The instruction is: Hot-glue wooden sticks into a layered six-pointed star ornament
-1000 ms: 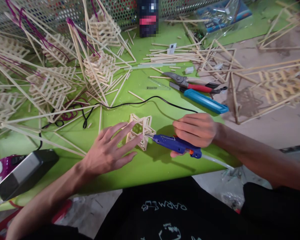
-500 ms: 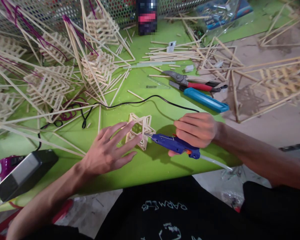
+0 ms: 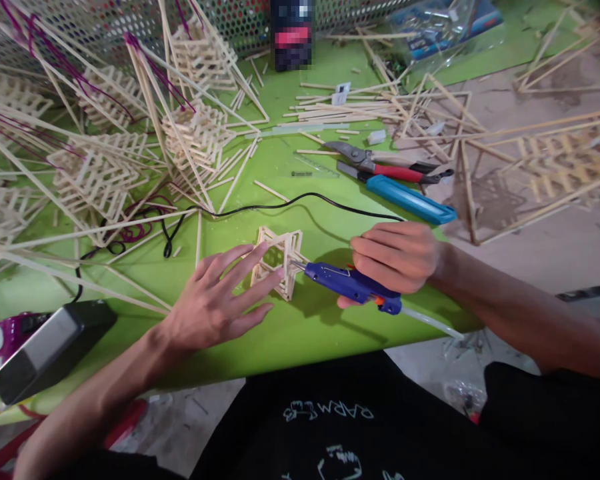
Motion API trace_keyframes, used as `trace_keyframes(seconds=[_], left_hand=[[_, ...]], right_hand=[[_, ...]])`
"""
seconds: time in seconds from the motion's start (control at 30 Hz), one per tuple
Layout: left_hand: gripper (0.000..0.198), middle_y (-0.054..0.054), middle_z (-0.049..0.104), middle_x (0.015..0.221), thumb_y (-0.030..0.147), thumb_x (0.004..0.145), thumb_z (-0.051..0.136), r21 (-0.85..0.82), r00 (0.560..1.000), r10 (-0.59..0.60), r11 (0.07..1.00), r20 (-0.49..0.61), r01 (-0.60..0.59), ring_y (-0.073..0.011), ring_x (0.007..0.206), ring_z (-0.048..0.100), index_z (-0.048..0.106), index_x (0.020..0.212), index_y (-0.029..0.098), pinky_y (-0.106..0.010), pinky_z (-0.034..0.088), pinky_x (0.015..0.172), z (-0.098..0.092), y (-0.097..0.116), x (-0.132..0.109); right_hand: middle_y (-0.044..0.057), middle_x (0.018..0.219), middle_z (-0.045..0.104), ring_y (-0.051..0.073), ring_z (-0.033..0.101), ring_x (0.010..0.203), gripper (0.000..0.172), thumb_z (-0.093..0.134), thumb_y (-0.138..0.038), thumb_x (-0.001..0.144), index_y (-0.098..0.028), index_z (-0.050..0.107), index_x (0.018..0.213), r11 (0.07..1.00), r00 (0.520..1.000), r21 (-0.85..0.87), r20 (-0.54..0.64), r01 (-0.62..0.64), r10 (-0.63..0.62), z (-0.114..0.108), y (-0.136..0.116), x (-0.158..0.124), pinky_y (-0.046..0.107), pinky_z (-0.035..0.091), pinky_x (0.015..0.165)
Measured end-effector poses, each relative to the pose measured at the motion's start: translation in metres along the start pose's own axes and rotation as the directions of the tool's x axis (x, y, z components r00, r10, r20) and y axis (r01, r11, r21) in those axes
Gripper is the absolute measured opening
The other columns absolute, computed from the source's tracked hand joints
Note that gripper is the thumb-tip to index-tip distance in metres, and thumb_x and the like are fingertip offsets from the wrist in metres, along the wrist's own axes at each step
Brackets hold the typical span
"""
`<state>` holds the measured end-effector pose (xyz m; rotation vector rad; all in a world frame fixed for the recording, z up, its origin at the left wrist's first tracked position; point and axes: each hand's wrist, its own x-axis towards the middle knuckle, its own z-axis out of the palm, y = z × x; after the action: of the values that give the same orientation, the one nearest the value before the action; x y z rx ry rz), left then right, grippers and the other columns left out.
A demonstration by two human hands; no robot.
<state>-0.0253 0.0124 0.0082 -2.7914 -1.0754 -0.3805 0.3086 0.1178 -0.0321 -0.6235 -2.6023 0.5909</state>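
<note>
Blue glue gun (image 3: 347,281), gripped by right hand (image 3: 397,259), edges slightly forward; left hand (image 3: 217,299), open-fingered, stays on wooden star (image 3: 288,248).

1. Open strip of green table (image 3: 300,343) along near edge, below star frame (image 3: 287,252); a hand could pass there.
2. Between left hand (image 3: 217,303) and right hand (image 3: 395,257): star frame and glue gun (image 3: 347,281) block the way.
3. Beyond star frame: small open patch, then black cord (image 3: 310,195) crosses.
4. Beyond right hand: blue cutter (image 3: 410,200), shears (image 3: 397,173) obstruct.
5. Left side: stick lattices (image 3: 195,137), slanting sticks crowd passage.
</note>
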Motion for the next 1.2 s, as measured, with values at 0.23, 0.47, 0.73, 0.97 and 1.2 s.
trace_keyframes(seconds=[0.23,0.47,0.73,0.97,1.2], left_hand=[[0.055,-0.018,0.06,0.143,0.037,0.085,0.075,-0.002,1.0,0.006,1.0,-0.026,-0.006,-0.0321,0.128,0.059,0.058,0.136,0.024,-0.043,0.055,0.088,0.002,-0.001,-0.001],[0.058,-0.02,0.055,0.147,0.034,0.086,0.074,-0.012,1.0,0.012,1.0,-0.002,-0.012,-0.0328,0.131,0.057,0.056,0.14,0.022,-0.044,0.055,0.092,0.0,-0.001,-0.002],[0.057,-0.019,0.055,0.147,0.033,0.088,0.072,-0.014,1.0,0.005,1.0,0.007,-0.005,-0.0336,0.133,0.055,0.054,0.141,0.022,-0.046,0.055,0.093,0.0,0.0,-0.003],[0.06,-0.02,0.054,0.148,0.033,0.088,0.072,-0.028,1.0,-0.001,1.0,0.008,0.001,-0.0336,0.134,0.054,0.051,0.144,0.022,-0.047,0.054,0.096,0.0,0.0,-0.003],[0.064,-0.019,0.053,0.148,0.033,0.089,0.071,-0.034,1.0,-0.001,0.999,0.01,0.002,-0.0338,0.135,0.054,0.047,0.148,0.024,-0.046,0.054,0.097,0.0,0.0,-0.004]], right_hand=[[0.003,0.074,0.063,0.013,0.055,0.061,0.058,0.046,-0.073,0.093,-0.02,0.063,0.078,0.859,0.901,-0.335,-0.062,0.386,-0.429,-0.012,-0.007,0.003,0.032,0.049,0.054],[0.004,0.075,0.064,0.013,0.059,0.065,0.063,0.043,-0.075,0.093,-0.017,0.065,0.083,0.705,0.824,-0.554,-0.057,0.443,-0.563,-0.018,-0.018,0.014,0.029,0.054,0.058],[0.003,0.072,0.063,0.012,0.059,0.062,0.057,0.054,-0.073,0.089,-0.018,0.065,0.08,0.722,0.812,-0.543,-0.118,0.429,-0.572,-0.014,-0.016,0.015,0.027,0.052,0.056],[0.001,0.071,0.063,0.01,0.058,0.061,0.055,0.056,-0.072,0.089,-0.019,0.064,0.077,0.724,0.805,-0.543,-0.138,0.426,-0.578,-0.014,-0.017,0.018,0.026,0.052,0.057],[0.003,0.073,0.065,0.011,0.059,0.062,0.056,0.057,-0.074,0.087,-0.018,0.066,0.079,0.722,0.798,-0.537,-0.139,0.437,-0.586,-0.013,-0.015,0.016,0.026,0.053,0.057]])
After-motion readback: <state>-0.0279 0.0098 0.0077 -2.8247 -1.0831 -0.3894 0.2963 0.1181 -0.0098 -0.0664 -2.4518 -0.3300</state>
